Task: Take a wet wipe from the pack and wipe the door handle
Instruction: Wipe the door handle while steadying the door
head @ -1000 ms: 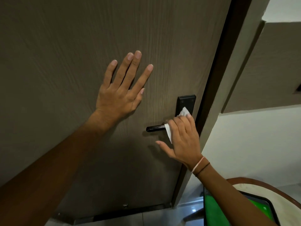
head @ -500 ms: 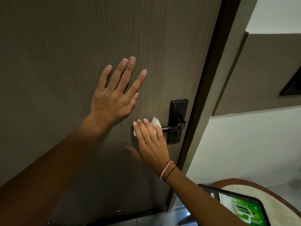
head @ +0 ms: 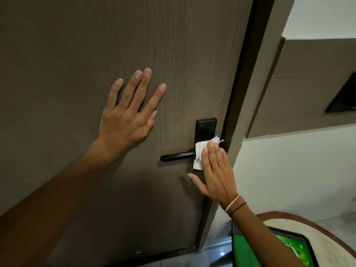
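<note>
A black lever door handle [head: 177, 156] sticks out to the left from a black backplate [head: 206, 127] on the dark brown wooden door [head: 96, 45]. My right hand [head: 216, 170] presses a white wet wipe [head: 200, 151] against the inner end of the lever, where it meets the plate; fingers lie flat over the wipe, thumb spread low. The lever's free end shows bare. My left hand [head: 129, 112] rests flat on the door, fingers spread, up and left of the handle, holding nothing. The wipe pack is out of sight.
The door frame [head: 248, 112] runs right beside my right hand. A round table [head: 331, 239] with a brown rim stands at the lower right, bearing a tablet [head: 289, 247] with a green screen. A white wall [head: 289, 170] lies to the right.
My right hand has slid the wipe from the lever's free end rightward to its base at the backplate. The left hand stays flat on the door.
</note>
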Demonstrator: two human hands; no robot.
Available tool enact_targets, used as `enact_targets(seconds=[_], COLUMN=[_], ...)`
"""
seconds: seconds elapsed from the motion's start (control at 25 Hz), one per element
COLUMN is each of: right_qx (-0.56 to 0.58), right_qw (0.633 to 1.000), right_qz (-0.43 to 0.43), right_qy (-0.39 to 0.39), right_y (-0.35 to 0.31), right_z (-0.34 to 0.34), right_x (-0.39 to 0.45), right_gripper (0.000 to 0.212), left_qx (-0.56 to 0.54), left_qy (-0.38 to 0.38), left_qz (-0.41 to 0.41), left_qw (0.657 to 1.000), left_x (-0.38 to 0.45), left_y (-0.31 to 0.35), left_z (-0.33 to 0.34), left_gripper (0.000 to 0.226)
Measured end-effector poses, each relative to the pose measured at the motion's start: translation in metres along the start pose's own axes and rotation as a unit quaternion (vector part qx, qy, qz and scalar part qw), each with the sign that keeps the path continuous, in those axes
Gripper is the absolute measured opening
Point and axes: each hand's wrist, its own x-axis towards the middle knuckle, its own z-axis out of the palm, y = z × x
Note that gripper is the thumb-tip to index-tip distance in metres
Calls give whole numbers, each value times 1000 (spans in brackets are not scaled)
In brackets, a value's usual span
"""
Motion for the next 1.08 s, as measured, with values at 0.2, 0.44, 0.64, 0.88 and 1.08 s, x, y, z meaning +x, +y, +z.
enact_targets(seconds=[0.2, 0.44, 0.64, 0.88, 1.08], right_qx=[77, 46, 52, -10, 24], right_qw=[997, 998, 994, 974, 1000], right_qz=[24, -9, -83, -226, -4], right_qy=[-4, -50, -49, 2, -10], right_y=[-14, -61, -87, -61, -35], right_z=[-14, -32, -19, -13, -28], right_x=[32, 64, 61, 52, 16], right_gripper=[85, 70, 53, 45, 70], left_qx=[-1, -8, -18, -30, -45], left_qy=[-6, -10, -8, -13, -11], left_qz=[0, 0, 2, 5, 4], left_qw=[1000, 1000, 1000, 999, 999], left_x=[0, 0, 1, 0, -1], left_y=[0, 0, -1, -2, -3], left_z=[-2, -2, -1, 1, -2], left_gripper=[60, 60, 61, 60, 59])
